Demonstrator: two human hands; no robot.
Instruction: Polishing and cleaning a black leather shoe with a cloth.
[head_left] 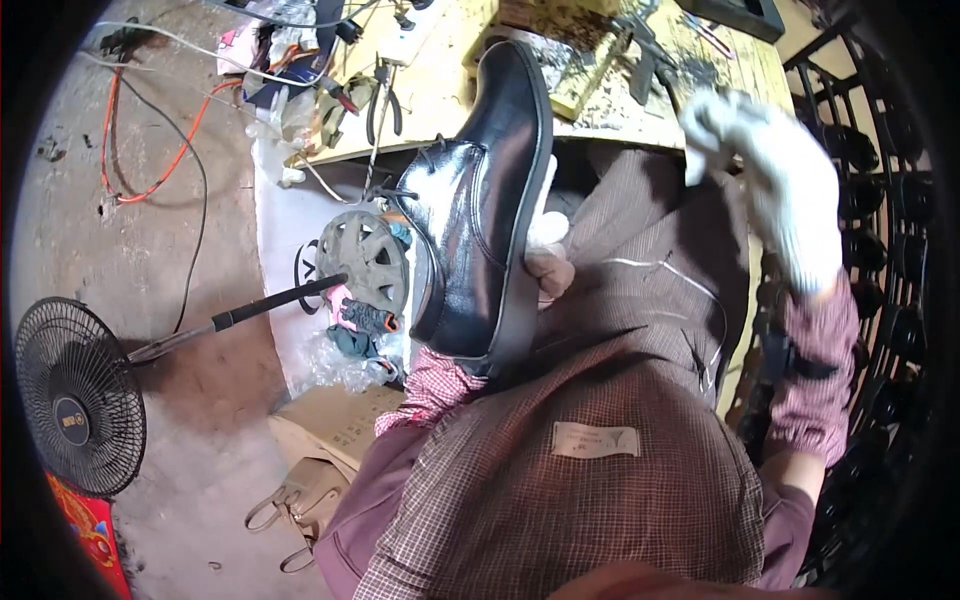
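Observation:
A black leather lace-up shoe [490, 200] stands on end, toe up, its dark sole turned to the right. My left hand [550, 268] is closed round it from behind; only fingertips show past the sole edge, some in white covering and some bare. The shoe hides the rest of that hand. Over the right front edge of the workbench [430, 110] reaches my right hand [745, 135] in a white knit glove. Its fingers are bent, with the thumb apart, and I see nothing held in them. Dark hand tools [650, 60] lie just beyond its fingertips.
Pliers [382, 105] lie at the bench's left edge beside cables and plastic scraps. A black fan [80, 400] stands left, near a grey wheel-shaped base [365, 260]. A cardboard box [330, 425] is on the floor. Racks of dark shoes [860, 250] line the right. A brown checked apron [590, 500] covers my lap.

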